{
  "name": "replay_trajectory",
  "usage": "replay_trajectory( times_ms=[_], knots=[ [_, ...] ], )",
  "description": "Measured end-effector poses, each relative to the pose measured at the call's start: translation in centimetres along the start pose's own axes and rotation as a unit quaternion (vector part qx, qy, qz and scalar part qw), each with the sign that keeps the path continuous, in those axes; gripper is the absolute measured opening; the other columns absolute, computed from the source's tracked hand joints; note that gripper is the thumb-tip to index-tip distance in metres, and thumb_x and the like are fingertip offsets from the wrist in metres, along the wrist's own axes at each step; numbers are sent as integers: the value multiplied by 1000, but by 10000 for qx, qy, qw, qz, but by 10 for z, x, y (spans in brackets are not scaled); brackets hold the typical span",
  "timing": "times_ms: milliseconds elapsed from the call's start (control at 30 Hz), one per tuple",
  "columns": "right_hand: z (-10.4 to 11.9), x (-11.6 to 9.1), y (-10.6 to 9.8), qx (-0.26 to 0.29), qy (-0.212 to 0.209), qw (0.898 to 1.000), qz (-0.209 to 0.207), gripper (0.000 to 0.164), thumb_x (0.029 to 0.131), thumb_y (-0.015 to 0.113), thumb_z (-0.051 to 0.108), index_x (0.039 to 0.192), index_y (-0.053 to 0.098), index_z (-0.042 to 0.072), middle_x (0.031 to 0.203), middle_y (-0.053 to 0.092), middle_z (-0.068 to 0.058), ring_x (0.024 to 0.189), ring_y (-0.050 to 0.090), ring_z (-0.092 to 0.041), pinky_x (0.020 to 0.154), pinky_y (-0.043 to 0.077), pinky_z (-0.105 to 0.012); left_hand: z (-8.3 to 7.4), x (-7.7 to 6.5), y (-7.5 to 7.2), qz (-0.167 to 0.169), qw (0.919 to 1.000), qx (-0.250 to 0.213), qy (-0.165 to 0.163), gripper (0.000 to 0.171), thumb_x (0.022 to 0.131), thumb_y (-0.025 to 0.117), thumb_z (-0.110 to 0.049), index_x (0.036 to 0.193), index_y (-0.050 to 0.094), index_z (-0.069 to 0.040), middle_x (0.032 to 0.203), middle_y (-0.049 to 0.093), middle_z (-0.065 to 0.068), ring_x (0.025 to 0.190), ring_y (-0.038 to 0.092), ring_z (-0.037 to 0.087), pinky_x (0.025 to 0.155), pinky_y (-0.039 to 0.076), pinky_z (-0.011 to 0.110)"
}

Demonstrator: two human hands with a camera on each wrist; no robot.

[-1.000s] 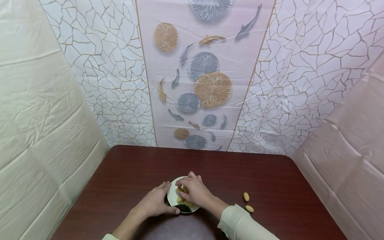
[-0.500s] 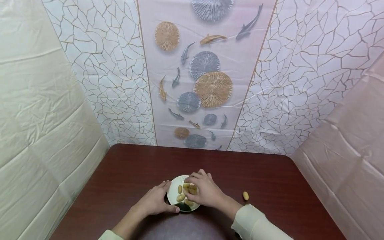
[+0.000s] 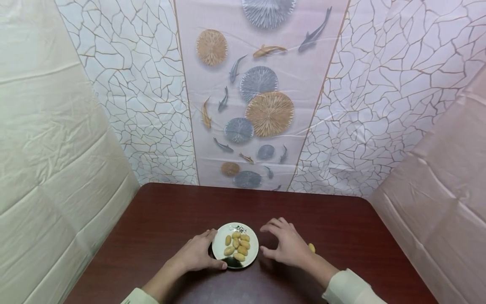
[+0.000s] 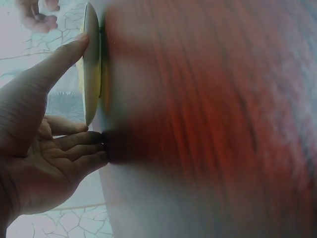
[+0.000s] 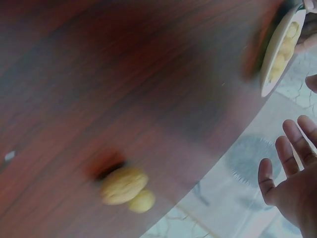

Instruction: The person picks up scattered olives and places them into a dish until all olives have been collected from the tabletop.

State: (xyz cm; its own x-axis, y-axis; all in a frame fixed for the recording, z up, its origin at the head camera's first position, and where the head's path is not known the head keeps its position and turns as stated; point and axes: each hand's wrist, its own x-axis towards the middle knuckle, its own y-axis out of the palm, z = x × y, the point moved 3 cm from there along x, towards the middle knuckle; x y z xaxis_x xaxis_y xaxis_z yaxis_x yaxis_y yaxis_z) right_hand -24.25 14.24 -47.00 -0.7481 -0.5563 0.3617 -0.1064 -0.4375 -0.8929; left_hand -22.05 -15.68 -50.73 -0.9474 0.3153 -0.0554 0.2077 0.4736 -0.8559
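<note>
A small white plate [image 3: 218, 240] with a dark green patch and a floral print bears several small yellow oval fruits [image 3: 242, 250]. My left hand [image 3: 194, 253] holds the plate at its left side; the left wrist view shows the thumb [image 4: 74, 49] and index finger against its rim. To the right of the plate, apart from it, my right hand [image 3: 286, 242] hovers with spread fingers and nothing in them. Two more yellow fruits [image 5: 124, 186] lie together on the table in the right wrist view; in the head view the right arm hides most of them.
A dark reddish-brown table [image 3: 171, 211] carries everything. Patterned cloth [image 3: 243, 105] hangs behind its far edge, and pale cloth walls [image 3: 57, 147] stand at both sides. A tiny pale speck [image 5: 10, 155] shows on the tabletop in the right wrist view.
My right hand has moved off the plate to the right, its fingers spread, uncovering the fruits there. The right arm now covers most of the loose fruits. The left hand stays on the rim.
</note>
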Motion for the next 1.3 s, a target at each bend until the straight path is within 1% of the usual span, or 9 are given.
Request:
replay_trajectory(
  times_ms=[100,233,467,600,833,1000,1167,1300],
  knots=[
    [-10,-9,-5,-94,33,9999,-101,40,83,93,30,119,79,19,117,73,7,109,62,-13,84,49,-38,0,0,-1,22,10000,8,-4,126,73,98,-65,164,46,5,164,51,36,150,53,56,121,47,69],
    [-25,-23,-10,-247,111,9994,-223,40,81,95,29,116,80,17,114,73,8,107,62,-13,81,47,-34,-2,0,-1,81,10000,20,-22,126,73,97,-65,164,45,6,164,50,36,150,53,56,122,47,69],
    [-46,-44,-19,-394,231,9983,-375,40,79,96,26,114,81,16,112,73,8,105,63,-13,79,46,-35,-2,2,-1,103,9999,30,-2,126,74,97,-64,164,44,7,164,50,36,151,52,55,123,46,68],
    [-57,-52,-23,-460,455,9975,-291,39,80,96,26,114,81,16,112,73,8,105,62,-13,79,45,-35,-3,1,-1,118,9999,46,-24,126,75,97,-64,164,44,7,165,49,36,152,51,56,123,46,69],
    [-79,-64,-28,-604,1036,9927,-92,34,86,93,27,116,80,15,116,73,4,105,59,-16,80,43,-37,-3,1,-1,152,9998,67,-84,126,75,97,-64,164,43,6,165,49,36,151,52,56,123,46,68],
    [-91,-69,-30,-693,1194,9904,-59,32,86,92,26,114,80,16,115,72,4,108,61,-20,79,44,-38,-3,1,0,121,9998,133,-64,126,74,97,-64,163,44,7,163,51,37,149,54,57,122,47,68],
    [-98,-75,-29,-673,1363,9884,-9,24,89,89,25,110,80,18,111,71,6,103,58,-17,76,41,-37,-3,0,0,151,9997,122,-144,126,74,97,-64,164,44,7,164,50,36,150,53,57,123,46,69],
    [-102,-79,-29,-697,1645,9838,124,17,92,85,27,107,80,20,109,71,6,97,54,-14,72,38,-36,-3,0,0,166,9997,86,-164,127,74,97,-64,165,43,6,165,49,36,150,52,57,123,45,69]
  ],
)
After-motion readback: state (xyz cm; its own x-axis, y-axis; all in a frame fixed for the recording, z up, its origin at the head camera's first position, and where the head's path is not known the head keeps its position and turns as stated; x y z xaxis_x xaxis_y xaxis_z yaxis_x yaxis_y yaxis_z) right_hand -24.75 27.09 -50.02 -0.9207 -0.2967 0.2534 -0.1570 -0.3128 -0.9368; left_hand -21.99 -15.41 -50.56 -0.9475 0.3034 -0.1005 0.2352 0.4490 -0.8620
